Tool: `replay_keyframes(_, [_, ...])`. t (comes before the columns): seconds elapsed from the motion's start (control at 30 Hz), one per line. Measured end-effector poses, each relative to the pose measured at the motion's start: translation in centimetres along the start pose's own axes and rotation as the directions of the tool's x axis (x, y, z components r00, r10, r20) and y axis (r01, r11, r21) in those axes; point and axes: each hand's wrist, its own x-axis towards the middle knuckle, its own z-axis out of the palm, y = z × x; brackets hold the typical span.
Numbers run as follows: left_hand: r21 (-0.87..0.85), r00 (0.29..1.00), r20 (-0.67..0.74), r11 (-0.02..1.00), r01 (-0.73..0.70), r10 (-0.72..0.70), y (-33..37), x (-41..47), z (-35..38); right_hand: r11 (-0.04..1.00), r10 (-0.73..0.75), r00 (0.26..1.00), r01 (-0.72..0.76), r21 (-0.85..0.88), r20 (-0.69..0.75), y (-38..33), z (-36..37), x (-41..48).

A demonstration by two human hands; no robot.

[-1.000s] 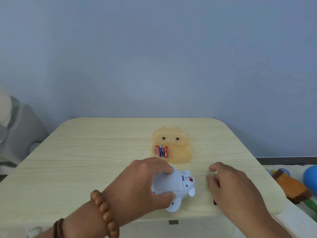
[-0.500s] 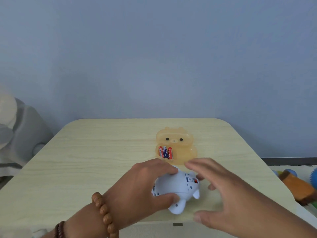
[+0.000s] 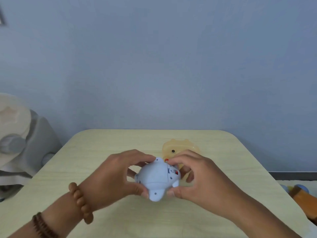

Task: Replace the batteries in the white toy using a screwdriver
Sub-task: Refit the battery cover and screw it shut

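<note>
I have the white toy [image 3: 157, 179] pinched between my left hand [image 3: 109, 176] at nine o'clock and my right hand [image 3: 202, 177] at three, just above the table [image 3: 103, 152]; it looks light, rigid, slick plastic, best gripped by its rounded flanks.

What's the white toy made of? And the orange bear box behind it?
The white toy looks like hard matte plastic: smooth moulded shell, small screw holes. The orange bear box seems to be glossy see-through plastic, since light passes through its walls. Both are guesses from looks alone.
</note>
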Motion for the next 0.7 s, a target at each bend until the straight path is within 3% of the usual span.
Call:
replay_keyframes(0.33, [-0.083,0.979,-0.049,0.977,0.194,-0.199,-6.9,2.4,-3.6,0.969,-0.041,0.998,0.051,-0.243,0.046,-0.4,3.4,9.3])
replay_keyframes(0.7, [-0.124,0.982,-0.017,0.975,0.186,-0.189,-9.1,2.3,-2.8,0.944,-0.062,0.992,0.095,-0.315,0.113,0.5,4.0,9.6])
